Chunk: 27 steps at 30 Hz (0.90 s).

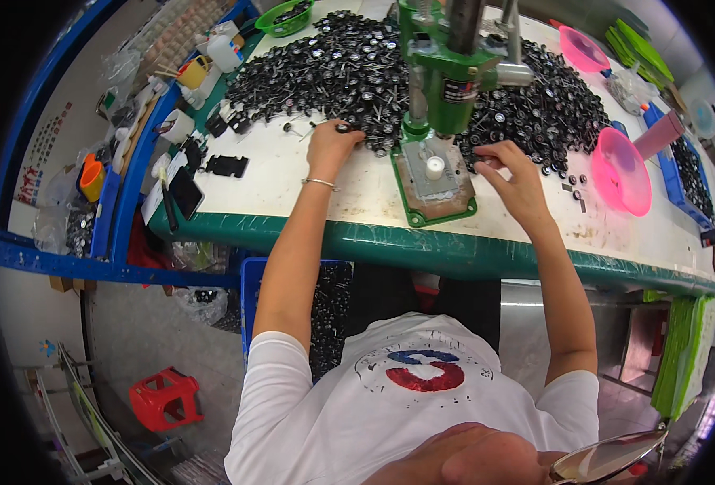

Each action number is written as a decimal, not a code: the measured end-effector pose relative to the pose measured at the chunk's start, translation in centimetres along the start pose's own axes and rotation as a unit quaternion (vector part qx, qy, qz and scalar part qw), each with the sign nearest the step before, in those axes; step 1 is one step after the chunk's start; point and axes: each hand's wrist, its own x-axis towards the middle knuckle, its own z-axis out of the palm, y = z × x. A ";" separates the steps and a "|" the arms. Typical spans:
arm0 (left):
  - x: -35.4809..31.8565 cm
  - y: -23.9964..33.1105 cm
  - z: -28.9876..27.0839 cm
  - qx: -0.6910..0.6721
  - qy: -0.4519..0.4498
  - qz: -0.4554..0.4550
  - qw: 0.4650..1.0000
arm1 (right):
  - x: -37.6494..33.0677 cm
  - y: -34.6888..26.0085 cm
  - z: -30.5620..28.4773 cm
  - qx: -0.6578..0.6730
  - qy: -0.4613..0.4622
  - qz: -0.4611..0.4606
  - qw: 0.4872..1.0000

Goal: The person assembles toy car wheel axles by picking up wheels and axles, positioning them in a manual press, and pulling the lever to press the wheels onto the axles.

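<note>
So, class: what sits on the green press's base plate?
On the green press, the base plate carries one small white cylinder. The press head hides the plate's rear.

A white worktable (293,182) edged in green is seen carrying a broad heap of small black parts (349,69) across its far half. A green press (442,105) is planted at the middle on a green base plate. Two pink bowls (620,170) are set to the right, a green bowl (284,18) at the far left corner. A black phone (186,192) is laid near the left edge, a small white bottle (226,53) beyond it.
</note>
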 end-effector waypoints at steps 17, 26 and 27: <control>-7.6 3.5 -1.4 -0.422 -0.069 0.087 0.900 | 1.2 -2.4 4.5 0.115 -0.072 0.079 0.988; -11.5 7.5 0.5 -0.395 -0.199 0.125 0.888 | 1.4 -0.7 2.4 0.185 0.028 0.084 0.979; -11.7 8.0 0.7 -0.396 -0.199 0.125 0.887 | 1.8 -0.7 1.6 0.210 0.042 0.100 0.972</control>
